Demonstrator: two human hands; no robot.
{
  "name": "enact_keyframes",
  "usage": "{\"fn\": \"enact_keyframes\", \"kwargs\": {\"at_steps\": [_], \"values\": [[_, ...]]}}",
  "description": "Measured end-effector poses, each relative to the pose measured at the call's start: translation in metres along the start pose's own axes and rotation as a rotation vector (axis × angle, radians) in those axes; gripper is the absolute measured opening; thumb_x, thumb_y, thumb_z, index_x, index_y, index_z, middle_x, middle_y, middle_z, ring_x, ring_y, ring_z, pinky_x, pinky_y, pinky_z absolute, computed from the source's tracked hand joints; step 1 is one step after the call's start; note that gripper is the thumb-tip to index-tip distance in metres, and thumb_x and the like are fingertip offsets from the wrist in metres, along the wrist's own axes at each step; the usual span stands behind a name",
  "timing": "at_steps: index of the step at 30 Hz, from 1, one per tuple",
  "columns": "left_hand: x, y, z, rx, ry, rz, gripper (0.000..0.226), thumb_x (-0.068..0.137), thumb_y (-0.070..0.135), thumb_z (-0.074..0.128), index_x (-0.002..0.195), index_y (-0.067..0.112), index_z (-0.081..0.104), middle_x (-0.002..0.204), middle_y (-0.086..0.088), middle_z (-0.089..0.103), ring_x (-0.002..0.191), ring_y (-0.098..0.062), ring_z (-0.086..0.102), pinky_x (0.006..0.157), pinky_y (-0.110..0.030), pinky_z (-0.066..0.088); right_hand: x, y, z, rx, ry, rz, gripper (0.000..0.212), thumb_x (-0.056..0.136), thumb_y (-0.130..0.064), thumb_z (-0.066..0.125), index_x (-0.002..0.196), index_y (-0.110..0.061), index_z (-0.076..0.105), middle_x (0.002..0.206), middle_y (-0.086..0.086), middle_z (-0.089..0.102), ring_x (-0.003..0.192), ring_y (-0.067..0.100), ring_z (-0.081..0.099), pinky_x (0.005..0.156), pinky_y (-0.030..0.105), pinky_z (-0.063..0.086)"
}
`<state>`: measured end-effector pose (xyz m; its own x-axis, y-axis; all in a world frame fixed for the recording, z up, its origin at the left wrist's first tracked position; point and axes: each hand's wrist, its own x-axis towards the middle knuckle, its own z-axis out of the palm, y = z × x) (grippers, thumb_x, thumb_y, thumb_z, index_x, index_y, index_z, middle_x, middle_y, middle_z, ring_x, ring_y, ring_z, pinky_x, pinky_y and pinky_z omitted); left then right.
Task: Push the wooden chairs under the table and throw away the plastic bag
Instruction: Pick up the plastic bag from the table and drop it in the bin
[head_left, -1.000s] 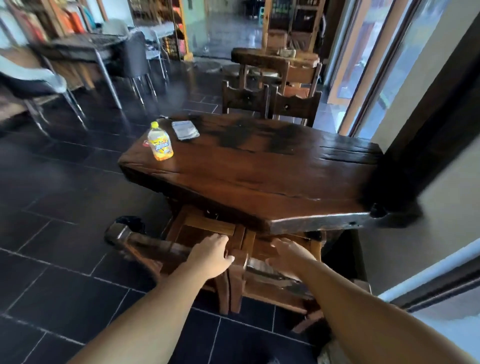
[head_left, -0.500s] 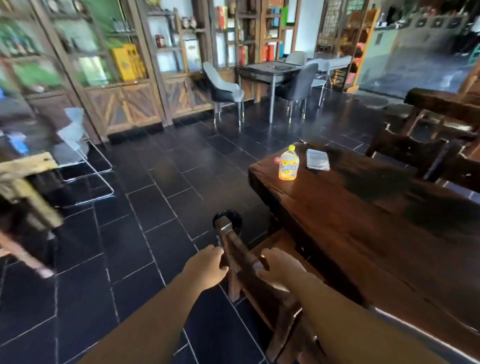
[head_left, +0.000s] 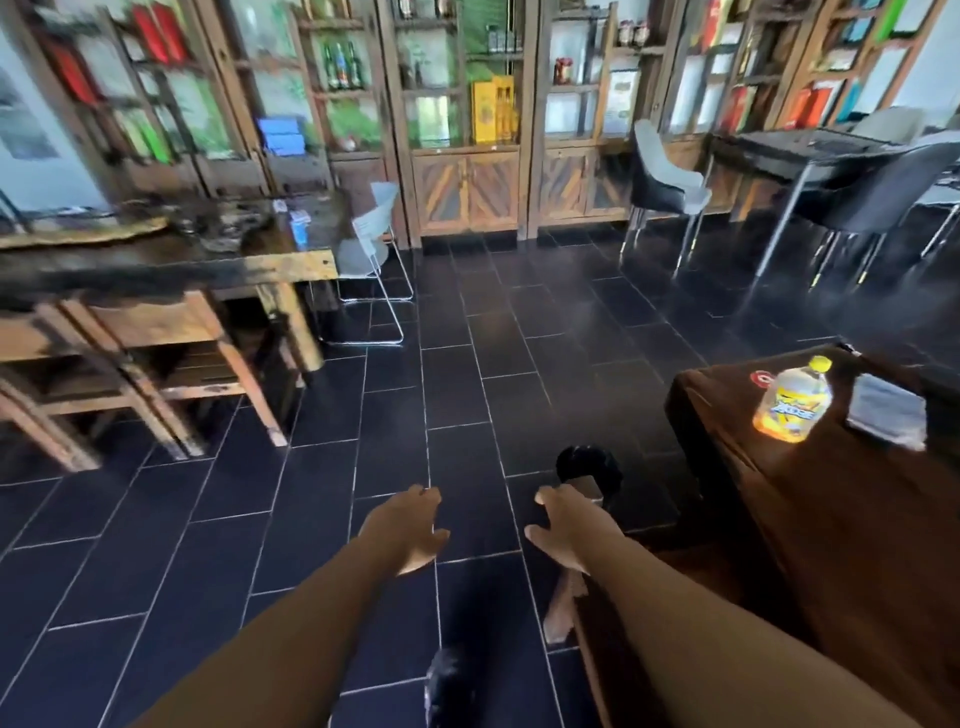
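Observation:
The dark wooden table (head_left: 810, 530) fills the right side. On its near corner stand a yellow drink bottle (head_left: 792, 406) and a flat clear plastic bag (head_left: 887, 411). A wooden chair (head_left: 586, 487) is tucked against the table's near side; only its top end and one leg show. My right hand (head_left: 566, 538) hovers over that chair back with fingers spread, and I cannot tell whether it touches the wood. Left of it, my left hand (head_left: 410, 530) is open over the black floor tiles and holds nothing.
A black round object (head_left: 597, 462) sits on the floor just beyond the chair. At the left is a second wooden table (head_left: 156, 270) with a white wire chair (head_left: 371, 244) behind it. Shelving cabinets (head_left: 467, 192) line the back wall. Dark chairs (head_left: 665, 192) stand at the back right.
The view has swung left, away from the table. Both hands have come off the chair back and now hang open with fingers spread.

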<state>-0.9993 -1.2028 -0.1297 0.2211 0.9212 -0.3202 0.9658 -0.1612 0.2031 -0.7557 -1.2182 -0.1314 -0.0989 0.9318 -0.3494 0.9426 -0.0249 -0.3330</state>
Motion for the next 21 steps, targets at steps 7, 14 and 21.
{"fn": "enact_keyframes", "kwargs": {"at_steps": [7,14,21], "values": [[0.129,-0.034,-0.034,-0.005,-0.01,-0.028,0.056,0.095,0.044,0.052,0.143,0.019,0.039,0.142,-0.001,0.044,0.13,-0.025,0.045,0.104,-0.043,0.042,0.139,-0.002,-0.043,0.024,0.011,-0.009,0.053,0.097,-0.045,0.054,0.141,-0.017,0.044,0.136,0.006,0.049,0.117,0.027,0.056,0.096,0.041,0.05],[0.321,-0.053,-0.106,-0.016,0.0,0.085,0.054,0.095,0.045,0.053,0.141,0.019,0.042,0.141,0.0,0.046,0.128,-0.024,0.047,0.101,-0.041,0.044,0.303,-0.003,-0.11,0.05,0.01,0.093,0.054,0.096,-0.046,0.054,0.142,-0.02,0.042,0.14,0.005,0.046,0.126,0.026,0.051,0.099,0.041,0.047],[0.466,-0.042,-0.175,-0.015,0.005,0.219,0.052,0.095,0.042,0.052,0.14,0.018,0.043,0.138,0.0,0.048,0.127,-0.022,0.048,0.102,-0.04,0.044,0.413,0.022,-0.187,0.094,0.029,0.195,0.057,0.098,-0.045,0.055,0.146,-0.019,0.041,0.145,0.005,0.045,0.128,0.025,0.05,0.098,0.035,0.047]]}}
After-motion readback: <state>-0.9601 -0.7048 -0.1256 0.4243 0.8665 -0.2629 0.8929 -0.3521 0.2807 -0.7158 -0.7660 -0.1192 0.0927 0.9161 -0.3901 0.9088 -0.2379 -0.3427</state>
